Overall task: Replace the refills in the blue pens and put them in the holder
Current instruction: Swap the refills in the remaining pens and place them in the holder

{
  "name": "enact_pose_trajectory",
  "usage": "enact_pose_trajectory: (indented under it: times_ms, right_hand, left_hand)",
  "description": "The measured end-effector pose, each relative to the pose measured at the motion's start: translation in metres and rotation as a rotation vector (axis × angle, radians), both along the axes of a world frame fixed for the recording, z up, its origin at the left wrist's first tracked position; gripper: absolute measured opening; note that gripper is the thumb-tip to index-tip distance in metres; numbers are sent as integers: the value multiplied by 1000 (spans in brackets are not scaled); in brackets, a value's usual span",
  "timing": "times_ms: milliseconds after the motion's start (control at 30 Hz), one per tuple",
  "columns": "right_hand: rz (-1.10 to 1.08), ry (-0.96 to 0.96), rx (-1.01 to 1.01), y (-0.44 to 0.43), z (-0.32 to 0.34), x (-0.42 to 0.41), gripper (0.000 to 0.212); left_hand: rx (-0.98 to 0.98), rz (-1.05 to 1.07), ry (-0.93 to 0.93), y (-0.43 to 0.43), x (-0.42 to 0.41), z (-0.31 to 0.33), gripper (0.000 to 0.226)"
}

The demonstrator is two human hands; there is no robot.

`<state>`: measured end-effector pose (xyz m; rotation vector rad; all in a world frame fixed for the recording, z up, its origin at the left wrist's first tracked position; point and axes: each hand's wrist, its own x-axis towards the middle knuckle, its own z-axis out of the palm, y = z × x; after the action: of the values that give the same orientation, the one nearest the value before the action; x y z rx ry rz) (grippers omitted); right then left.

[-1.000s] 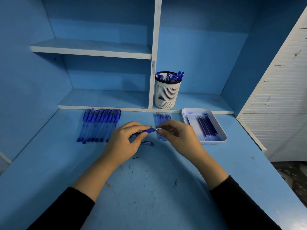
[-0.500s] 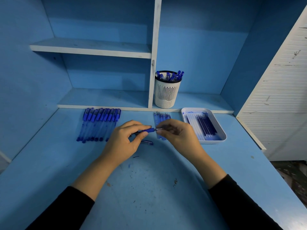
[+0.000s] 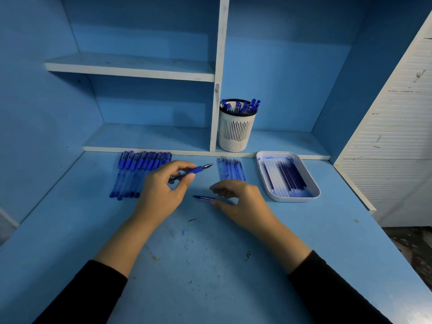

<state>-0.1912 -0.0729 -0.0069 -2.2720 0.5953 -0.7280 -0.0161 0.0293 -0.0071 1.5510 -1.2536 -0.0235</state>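
Hands mid-frame, one busy, one slack.
I see left hand (image 3: 163, 192) gripping blue pen (image 3: 195, 170); right hand (image 3: 244, 203) loosely open, thumb by small blue pen part (image 3: 203, 197) on desk (image 3: 210, 265).

Uncapped blue pen (image 3: 192, 171) points right; cap (image 3: 203, 197) lies nearby.

Pen (image 3: 194, 170) rear hidden in left hand (image 3: 161, 195); small blue part (image 3: 203, 197) unidentifiable, partly behind blurred right hand (image 3: 243, 202) fingers (image 3: 219, 186).
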Motion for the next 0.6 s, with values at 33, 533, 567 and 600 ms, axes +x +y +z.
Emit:
enact_pose_trajectory:
  times_ms: [33, 533, 567, 600]
  right_hand:
    - [26, 16, -68, 2, -2, 2, 24]
    - [-217, -228, 123, -18, 18, -10, 23]
    - [-209, -226, 117, -18, 18, -11, 23]
    - [-196, -222, 107, -18, 18, -11, 22]
  left_hand:
    - [11, 1, -1, 0, 0, 0, 21]
    - [68, -79, -89, 1, -3, -2, 17]
    - [70, -88, -93, 1, -3, -2, 17]
    - [72, -95, -97, 1, -4, -2, 18]
